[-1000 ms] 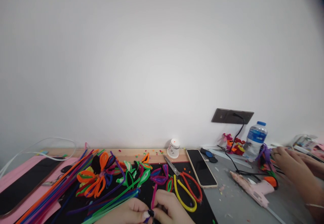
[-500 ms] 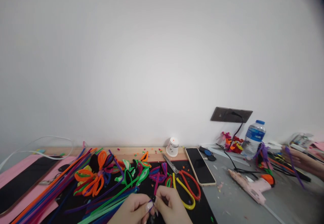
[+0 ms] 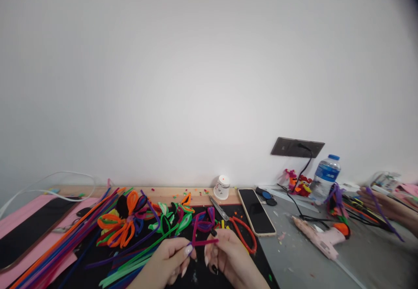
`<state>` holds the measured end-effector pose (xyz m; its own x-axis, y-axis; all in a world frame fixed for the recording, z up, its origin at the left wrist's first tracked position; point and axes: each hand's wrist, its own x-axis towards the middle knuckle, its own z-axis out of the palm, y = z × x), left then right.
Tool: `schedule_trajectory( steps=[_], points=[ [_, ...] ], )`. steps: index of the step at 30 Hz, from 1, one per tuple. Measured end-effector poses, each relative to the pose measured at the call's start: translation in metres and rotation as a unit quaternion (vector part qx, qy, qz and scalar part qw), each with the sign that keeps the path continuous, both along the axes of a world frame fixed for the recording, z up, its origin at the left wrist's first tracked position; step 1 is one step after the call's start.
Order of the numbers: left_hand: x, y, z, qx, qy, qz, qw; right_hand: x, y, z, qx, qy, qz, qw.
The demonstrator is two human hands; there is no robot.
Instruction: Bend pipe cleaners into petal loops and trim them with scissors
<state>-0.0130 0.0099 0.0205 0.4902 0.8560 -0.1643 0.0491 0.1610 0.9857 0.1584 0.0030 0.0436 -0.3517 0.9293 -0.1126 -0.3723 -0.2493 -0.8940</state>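
Observation:
A magenta fuzzy stem (image 3: 205,242), bent at an angle, spans the gap between my two hands at the bottom centre. My left hand (image 3: 170,260) pinches its bent end, where a bit of purple shows. On the other side, my right hand (image 3: 228,254) holds the free end between thumb and forefinger, its other fingers curled below. Just behind them lies a purple and magenta looped piece (image 3: 205,221). Green and white looped pieces (image 3: 168,223) and an orange looped flower (image 3: 127,223) rest to the left on the black mat.
Loose coloured stems (image 3: 68,236) spread at left beside a pink sheet. Red-handled scissors (image 3: 243,234), a phone (image 3: 256,212) and a white cup (image 3: 222,187) stand near the right. Beyond are a pink glue gun (image 3: 320,236), a bottle (image 3: 326,175) and another person's hand (image 3: 382,204).
My hands have moved apart, and the magenta stem now stretches between them. My right hand has turned and shifted right, covering part of the yellow scissor handle. The other person's purple stem has moved right.

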Motion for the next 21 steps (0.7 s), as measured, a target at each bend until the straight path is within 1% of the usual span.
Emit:
schedule_trajectory(
  steps=[2, 4, 8, 11, 15, 17, 19, 21],
  points=[
    [-0.001, 0.002, -0.002, -0.068, -0.081, -0.011, 0.994, 0.003, 0.001, 0.005, 0.055, 0.003, -0.038, 0.998],
    [-0.001, -0.001, 0.003, -0.109, -0.124, -0.014, 0.986, 0.003, 0.002, 0.006, 0.098, -0.021, -0.063, 0.993],
    [0.000, -0.011, 0.019, -0.168, -0.156, -0.013, 0.973, -0.003, 0.001, 0.003, 0.125, -0.097, -0.054, 0.986],
    [0.000, -0.013, 0.021, -0.183, -0.161, -0.030, 0.969, -0.006, -0.001, 0.003, 0.160, -0.145, -0.057, 0.975],
    [-0.002, -0.011, 0.018, -0.190, -0.145, -0.079, 0.968, -0.005, -0.003, 0.004, 0.238, -0.211, -0.070, 0.945],
    [-0.003, -0.012, 0.019, -0.196, -0.135, -0.071, 0.969, -0.003, -0.003, 0.004, 0.264, -0.259, -0.073, 0.926],
    [-0.003, -0.014, 0.022, -0.193, -0.125, -0.053, 0.972, -0.002, -0.003, 0.004, 0.299, -0.311, -0.070, 0.899],
    [-0.002, -0.017, 0.025, -0.191, -0.111, -0.054, 0.974, -0.001, -0.003, 0.004, 0.331, -0.353, -0.067, 0.872]
  ],
)
